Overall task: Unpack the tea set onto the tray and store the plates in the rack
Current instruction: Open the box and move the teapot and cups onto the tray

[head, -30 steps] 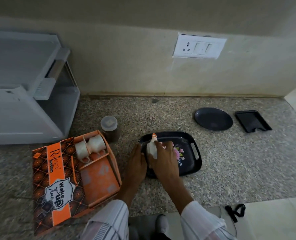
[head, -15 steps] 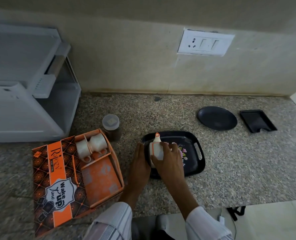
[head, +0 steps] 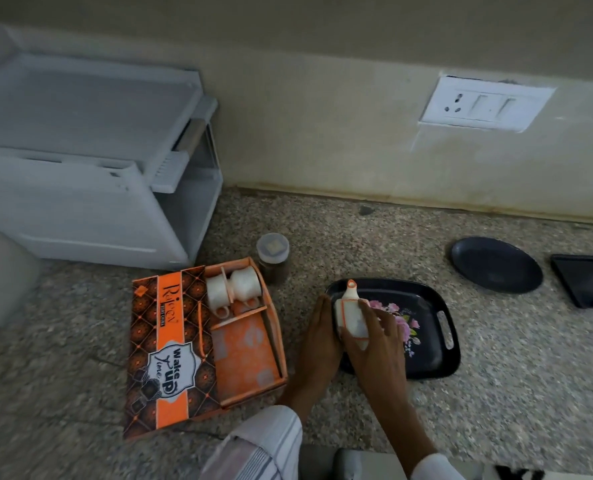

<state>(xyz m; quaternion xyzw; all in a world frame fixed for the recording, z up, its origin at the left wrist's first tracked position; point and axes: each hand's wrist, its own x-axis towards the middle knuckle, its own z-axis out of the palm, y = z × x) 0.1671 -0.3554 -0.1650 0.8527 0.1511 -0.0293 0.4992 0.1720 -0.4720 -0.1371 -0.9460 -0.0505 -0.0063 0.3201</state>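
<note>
A white teapot (head: 351,315) with orange trim lies tilted over the left end of the black flowered tray (head: 430,355). My right hand (head: 374,344) grips it from above, fingers spread over its body. My left hand (head: 321,337) rests flat against the tray's left rim, beside the pot, fingers together. The open orange tea set box (head: 205,344) lies to the left, with two white cups (head: 234,289) in its top compartment. A round black plate (head: 495,265) and a small black rectangular plate (head: 586,284) lie on the counter at the right. The white rack (head: 90,161) stands at the back left.
A small jar (head: 272,258) with a clear lid stands between the box and the tray. A white wall socket (head: 485,105) sits above the granite counter (head: 495,393). The counter's front edge runs just below my wrists.
My hands and the teapot have stayed over the tray's left end. The camera has swung right and closer, so everything sits further right in view.
</note>
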